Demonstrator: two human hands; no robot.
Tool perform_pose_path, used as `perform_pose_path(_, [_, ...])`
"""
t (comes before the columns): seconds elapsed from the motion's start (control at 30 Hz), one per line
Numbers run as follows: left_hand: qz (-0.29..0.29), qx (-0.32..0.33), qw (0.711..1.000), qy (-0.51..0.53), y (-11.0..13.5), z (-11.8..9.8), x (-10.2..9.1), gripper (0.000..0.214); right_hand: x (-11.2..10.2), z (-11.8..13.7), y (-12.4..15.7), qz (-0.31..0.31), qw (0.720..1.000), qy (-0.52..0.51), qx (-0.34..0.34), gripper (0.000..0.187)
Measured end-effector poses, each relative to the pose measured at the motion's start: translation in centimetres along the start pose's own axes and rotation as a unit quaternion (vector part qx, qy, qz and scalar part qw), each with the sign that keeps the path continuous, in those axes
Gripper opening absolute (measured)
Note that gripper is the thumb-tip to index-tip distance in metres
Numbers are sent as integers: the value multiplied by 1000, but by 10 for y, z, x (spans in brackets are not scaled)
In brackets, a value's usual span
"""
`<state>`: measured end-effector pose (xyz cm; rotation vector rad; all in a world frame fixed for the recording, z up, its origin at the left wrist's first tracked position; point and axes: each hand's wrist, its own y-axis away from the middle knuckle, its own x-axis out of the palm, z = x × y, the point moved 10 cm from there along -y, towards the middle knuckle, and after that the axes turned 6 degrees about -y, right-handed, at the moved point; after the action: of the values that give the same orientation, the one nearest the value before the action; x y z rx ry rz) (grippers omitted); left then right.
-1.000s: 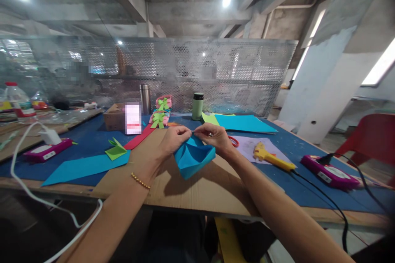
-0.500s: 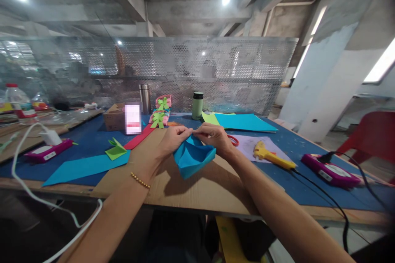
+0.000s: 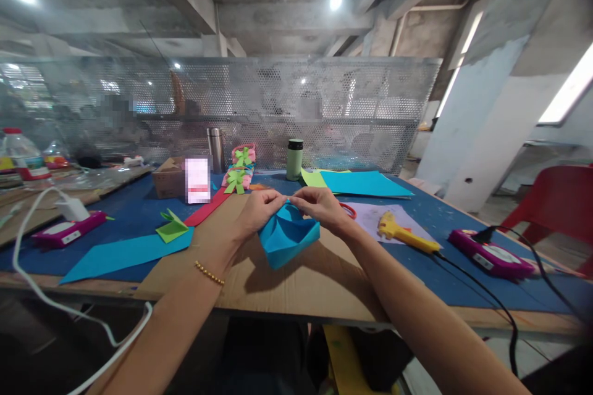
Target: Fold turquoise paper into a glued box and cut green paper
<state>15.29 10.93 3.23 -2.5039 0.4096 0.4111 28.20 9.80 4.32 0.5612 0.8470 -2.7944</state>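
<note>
- Above brown cardboard, my left hand and right hand pinch the top of a folded blue sheet.
- To my right, a yellow glue gun, partly on purple paper.
- To my left, a folded green piece on a blue strip.

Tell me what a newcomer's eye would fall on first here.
Probably the folded blue paper, pinched at its top by the left hand and right hand above the cardboard. Next, likely the yellow glue gun, partly over the lilac sheet at right, and the green bows farther back, left of the green bottle.
</note>
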Motion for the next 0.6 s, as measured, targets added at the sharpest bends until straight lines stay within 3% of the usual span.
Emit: perform_pose_path(0.6, [12,1,1000,-12,2,-6,2,43,4,-5,-1,30,998,-54,10,43])
